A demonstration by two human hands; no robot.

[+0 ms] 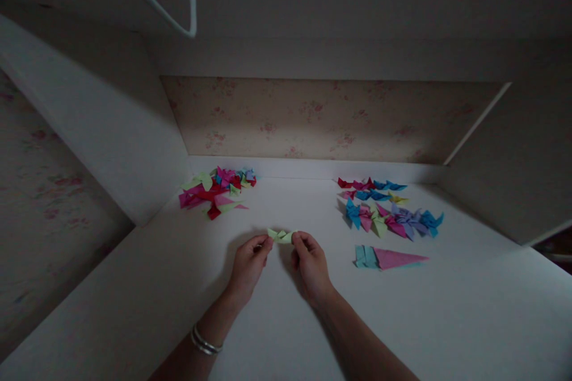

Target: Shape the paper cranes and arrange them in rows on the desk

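Observation:
A small light-green folded paper piece [281,237] is stretched between my two hands, just over the middle of the white desktop. My left hand [250,265] pinches its left end between thumb and forefinger. At the other end, my right hand [311,266] grips it the same way, with the remaining fingers curled under. The paper has creases and pointed flaps; its exact shape is too small to make out. To the right of my right hand lies a flat folded piece with a teal end and a long pink point [397,257].
A heap of mixed coloured folded papers [217,190] lies at the back left. On the back right are rows of colourful origami pieces [393,220]. Side panels and a flowered back wall [308,119] enclose the white desk [286,333]. A white metal bar [192,6] hangs from above.

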